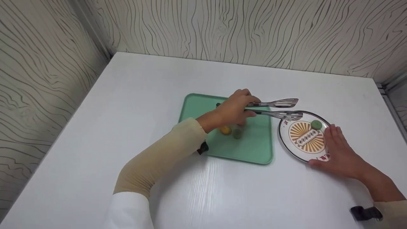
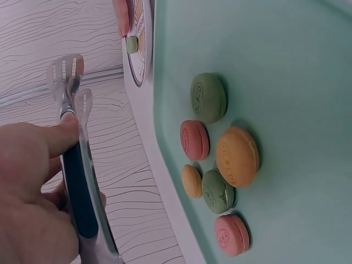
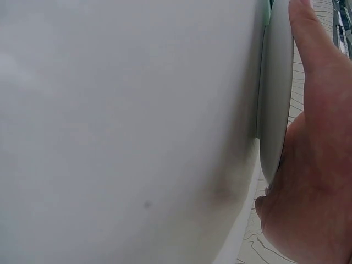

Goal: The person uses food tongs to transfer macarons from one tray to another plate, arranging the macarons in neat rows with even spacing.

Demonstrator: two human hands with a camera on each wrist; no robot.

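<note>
The left hand (image 1: 233,109) grips the tongs (image 1: 276,108) over the tray's (image 1: 254,149) right edge. The right hand (image 1: 338,151) lies flat on the plate's (image 1: 286,140) near rim. Lots of white table (image 1: 143,82) is bare, with walls behind.

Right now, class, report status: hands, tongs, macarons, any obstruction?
Left hand grips tongs, tips empty above plate. Right hand steadies plate rim. One green macaron plated; six on tray. No obstruction.

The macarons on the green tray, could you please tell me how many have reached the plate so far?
One green macaron lies on the plate. The left hand holds empty tongs above the tray; the right hand steadies the plate. Six macarons remain on the tray.
</note>
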